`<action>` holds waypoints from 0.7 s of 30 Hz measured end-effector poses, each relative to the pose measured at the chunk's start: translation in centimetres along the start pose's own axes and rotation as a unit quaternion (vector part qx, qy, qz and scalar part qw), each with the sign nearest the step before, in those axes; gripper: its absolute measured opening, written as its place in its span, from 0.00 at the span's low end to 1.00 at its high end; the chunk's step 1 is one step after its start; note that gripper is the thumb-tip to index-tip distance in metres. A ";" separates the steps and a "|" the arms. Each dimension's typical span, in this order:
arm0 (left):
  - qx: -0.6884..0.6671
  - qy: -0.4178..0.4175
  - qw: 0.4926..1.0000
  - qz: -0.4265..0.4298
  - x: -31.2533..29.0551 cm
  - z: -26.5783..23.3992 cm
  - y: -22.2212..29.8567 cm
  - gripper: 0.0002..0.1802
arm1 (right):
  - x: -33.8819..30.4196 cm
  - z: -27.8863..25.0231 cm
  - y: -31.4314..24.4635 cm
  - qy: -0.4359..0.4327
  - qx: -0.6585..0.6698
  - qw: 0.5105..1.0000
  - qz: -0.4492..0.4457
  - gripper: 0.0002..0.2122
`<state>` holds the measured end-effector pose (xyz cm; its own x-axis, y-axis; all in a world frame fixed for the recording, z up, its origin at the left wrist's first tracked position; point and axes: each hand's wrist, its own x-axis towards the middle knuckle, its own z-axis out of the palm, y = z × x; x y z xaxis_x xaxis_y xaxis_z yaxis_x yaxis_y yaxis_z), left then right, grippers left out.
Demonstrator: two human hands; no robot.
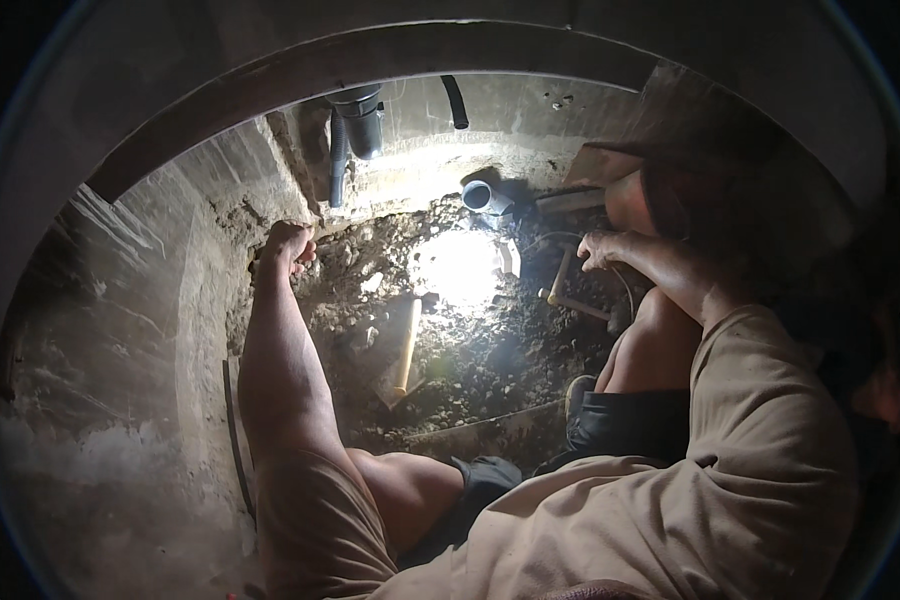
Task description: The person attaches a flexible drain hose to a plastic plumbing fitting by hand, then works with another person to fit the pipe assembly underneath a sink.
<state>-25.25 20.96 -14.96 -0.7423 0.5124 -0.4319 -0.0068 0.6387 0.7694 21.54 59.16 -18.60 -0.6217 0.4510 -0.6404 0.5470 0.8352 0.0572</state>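
My left hand is at the rubble along the left wall, its fingers curled; what they hold, if anything, is hidden. My right hand hangs over the ground at the right, fingers bent and drawn together beside a thin cable. I cannot make out anything between them. Below that hand lies an angled, pale yellow pipe-like piece. Between my arms, a yellow-handled tool with a flat end rests on the dirt. Past it a very bright light washes out the ground.
An open grey pipe end rises from the rubble by the far wall. A dark drain trap and a corrugated hose hang down there. The concrete wall stands close on my left; a curved edge crosses overhead.
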 end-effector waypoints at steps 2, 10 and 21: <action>0.024 0.002 1.000 -0.008 0.2 0.3 0.6 0.17 | 0.0 0.2 0.1 0.009 -0.009 1.000 -0.006 0.25; 0.017 0.017 1.000 -0.006 0.3 0.8 1.1 0.15 | 0.1 0.5 1.4 0.077 -0.023 0.996 -0.036 0.23; 0.038 0.071 0.995 0.060 0.9 2.0 1.3 0.13 | -0.1 0.2 3.0 -0.019 0.154 0.988 0.011 0.10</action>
<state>-24.63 23.37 -15.30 -0.8223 0.5042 -0.2638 0.1337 0.6219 0.7716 23.30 61.54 -18.53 -0.5898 0.4514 -0.6696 0.7083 0.6875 -0.1604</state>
